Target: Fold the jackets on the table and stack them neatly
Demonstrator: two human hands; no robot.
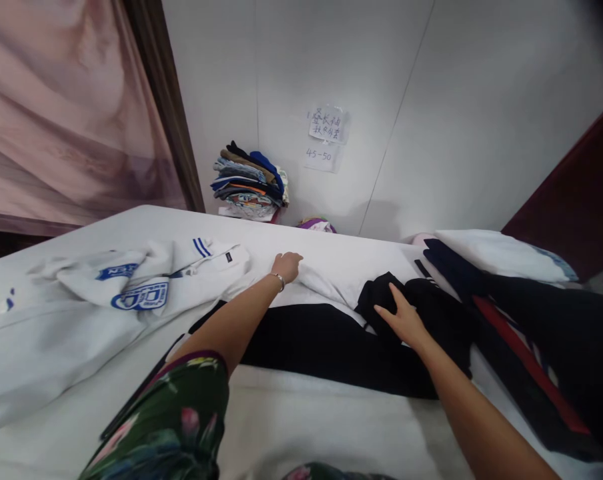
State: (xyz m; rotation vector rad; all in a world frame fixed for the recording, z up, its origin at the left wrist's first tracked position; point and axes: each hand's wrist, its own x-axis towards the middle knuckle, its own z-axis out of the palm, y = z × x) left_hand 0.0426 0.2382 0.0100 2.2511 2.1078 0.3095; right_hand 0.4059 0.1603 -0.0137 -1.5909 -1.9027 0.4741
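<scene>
A black-and-white garment (301,337) lies across the white table in front of me, its black part nearest me and a white part behind. My left hand (286,267), a bracelet at its wrist, has its fingers closed at the far white edge of this garment. On the bunched black cloth (376,297) at the garment's right end rests my right hand (404,317), thumb and forefinger stretched apart. Its other fingers are partly hidden. Left of my left arm, a white jacket (76,333) with blue lettering and striped trim lies loosely spread.
Folded clothes (526,347) in black, red, navy and white are piled along the right side of the table (291,413). Beyond the far edge stands a tall stack of folded clothes (249,183). Handwritten paper notes (326,127) hang on the wall; a pink curtain (71,100) hangs at left.
</scene>
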